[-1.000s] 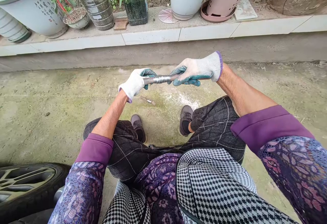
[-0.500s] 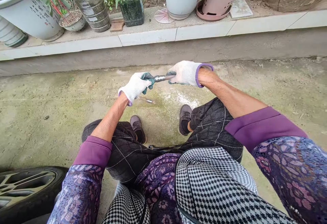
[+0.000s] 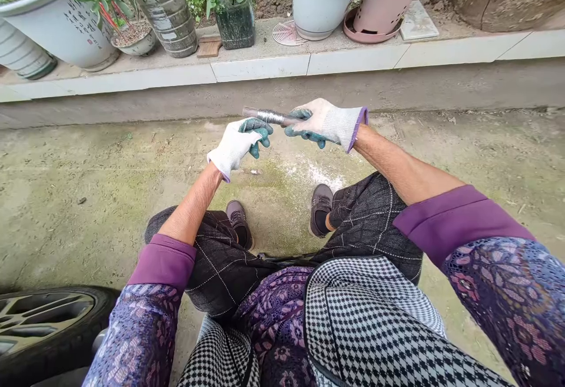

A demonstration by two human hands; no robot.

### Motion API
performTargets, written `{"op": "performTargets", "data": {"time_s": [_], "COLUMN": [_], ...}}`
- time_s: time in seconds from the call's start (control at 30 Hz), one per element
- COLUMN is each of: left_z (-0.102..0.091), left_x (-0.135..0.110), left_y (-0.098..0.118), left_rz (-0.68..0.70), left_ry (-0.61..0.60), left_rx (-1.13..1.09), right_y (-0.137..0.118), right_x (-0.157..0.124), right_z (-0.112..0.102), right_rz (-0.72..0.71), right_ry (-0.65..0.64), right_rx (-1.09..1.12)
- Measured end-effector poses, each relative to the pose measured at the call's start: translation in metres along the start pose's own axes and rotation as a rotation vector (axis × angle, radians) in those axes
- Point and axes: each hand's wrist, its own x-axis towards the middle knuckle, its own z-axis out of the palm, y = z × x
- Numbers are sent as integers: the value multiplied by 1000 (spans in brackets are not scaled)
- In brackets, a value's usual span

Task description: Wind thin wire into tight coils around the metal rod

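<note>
My right hand, in a white glove with a green-coated palm, grips the right end of a greyish-brown rod. Silver wire is wound in close coils round the rod's middle. The rod's left end sticks out free, just above my left hand, which wears a matching glove. That hand's fingers are curled closed below the coils; whatever they pinch is hidden. On the ground behind the left glove lies a small object with a silvery part, mostly hidden.
White powder is scattered on the mossy concrete near my right shoe. A tiled ledge runs across the back with several potted plants, including a white pot. A car wheel stands at lower left.
My left hand has come off the rod's left end and sits just below it, so that end and more coils show. The rod has risen slightly in my right hand.
</note>
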Motion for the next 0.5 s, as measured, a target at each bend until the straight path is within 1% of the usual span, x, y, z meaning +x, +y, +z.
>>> {"op": "performTargets", "data": {"time_s": [0.17,0.27,0.33,0.4,0.5], "left_z": [-1,-3,-4,-7,-10], "left_x": [0,2,3,5,8], "left_y": [-2,-7,-11,-16,-21], "left_rz": [19,-6,-26,-23,2], "left_ry": [16,-4,-33,-54,-76], "left_rx": [-11,8,34,76,152], "right_y": [-6,-5,-2,3,9], "right_x": [-6,-11,-13,-14,-13], "right_z": [2,-4,-11,-18,-20], "right_rz": [2,-39,-98,-149,-147], "right_ry": [-29,-88,-170,-306,-502], "right_rx": [141,238,281,260,77]}}
